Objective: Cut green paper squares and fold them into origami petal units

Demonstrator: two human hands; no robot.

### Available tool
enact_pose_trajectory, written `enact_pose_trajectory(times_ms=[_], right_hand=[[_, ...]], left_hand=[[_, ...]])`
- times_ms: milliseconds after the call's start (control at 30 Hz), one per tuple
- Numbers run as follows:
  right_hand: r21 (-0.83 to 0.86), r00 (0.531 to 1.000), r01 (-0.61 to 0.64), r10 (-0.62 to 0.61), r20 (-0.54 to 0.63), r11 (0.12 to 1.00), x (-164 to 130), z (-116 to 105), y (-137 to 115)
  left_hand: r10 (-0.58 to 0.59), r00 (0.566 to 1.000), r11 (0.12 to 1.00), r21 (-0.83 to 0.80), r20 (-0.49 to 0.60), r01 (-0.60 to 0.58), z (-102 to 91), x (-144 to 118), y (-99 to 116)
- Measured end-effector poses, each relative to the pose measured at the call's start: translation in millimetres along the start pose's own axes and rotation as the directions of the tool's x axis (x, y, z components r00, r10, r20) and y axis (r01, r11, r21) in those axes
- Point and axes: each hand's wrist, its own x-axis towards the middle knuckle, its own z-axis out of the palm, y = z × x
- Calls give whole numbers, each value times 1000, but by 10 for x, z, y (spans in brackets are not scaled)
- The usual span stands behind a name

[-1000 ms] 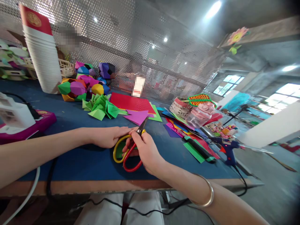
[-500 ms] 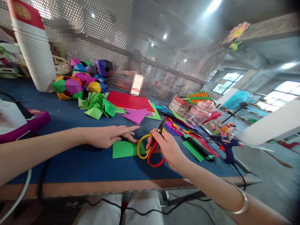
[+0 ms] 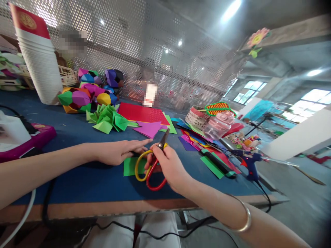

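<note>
Scissors with one yellow and one red handle are in my right hand, gripped near the pivot with the blades pointing up and away. My left hand lies with fingers stretched out over the upper edge of a green paper piece on the blue table. The scissors' yellow loop overlaps part of that paper. Just beyond my left fingertips lies a purple paper piece. Behind it is a red sheet, and to its left a heap of folded green paper.
Several multicoloured paper balls and a stack of paper cups stand at the back left. To the right are a black-handled cutter, a clear bottle and a blue glue gun. A black cable hangs below the table edge.
My right hand has moved left with the scissors, closer to my left hand and farther over the green paper. My left hand stays in nearly the same place.
</note>
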Motion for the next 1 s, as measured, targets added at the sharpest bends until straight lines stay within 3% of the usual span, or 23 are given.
enact_pose_trajectory(times_ms=[133,233,600,733,900,1000], right_hand=[[53,994,15,-21,105,998,63,233,31],[49,991,22,-28,133,999,74,223,31],[-224,997,37,-51,-57,974,-26,-523,-84],[-322,993,49,-80,-83,946,-61,-670,-121],[-521,992,76,-119,-50,850,-53,-719,-232],[-716,975,117,-217,-50,688,-13,-824,-353]], left_hand=[[14,999,999,49,-41,-12,18,-3,-10],[26,998,999,46,-49,-23,26,-4,-20],[8,999,996,-84,41,-5,-5,-5,53],[-6,998,997,-75,57,10,-23,-9,90],[2,999,997,-82,49,2,-8,-18,92],[29,999,995,-100,32,-25,16,-15,66]])
